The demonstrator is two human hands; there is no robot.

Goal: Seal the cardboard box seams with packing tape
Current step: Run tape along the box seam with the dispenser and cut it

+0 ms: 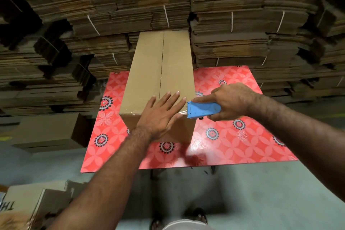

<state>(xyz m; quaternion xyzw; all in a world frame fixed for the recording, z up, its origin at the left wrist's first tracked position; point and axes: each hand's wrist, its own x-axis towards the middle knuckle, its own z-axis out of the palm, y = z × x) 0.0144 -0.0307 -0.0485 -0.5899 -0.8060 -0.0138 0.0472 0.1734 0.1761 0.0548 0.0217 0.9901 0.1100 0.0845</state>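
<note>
Your tall brown cardboard box [158,80] is matt, smooth paperboard, with a strip of glossy clear tape [130,112] glinting along its near top edge. The blue tape dispenser [202,109] in your right hand [231,101] looks like smooth, dull plastic. Your desk [233,145] wears a shiny red flower-patterned covering that reflects light.

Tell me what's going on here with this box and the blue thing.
A person is taping a cardboard box that sits on a red flowered table. The left hand lies flat on the box's near end, fingers straight, by the centre seam. The right hand grips a blue tape dispenser at the box's near right corner. Bundled flat cartons are stacked behind.
</note>
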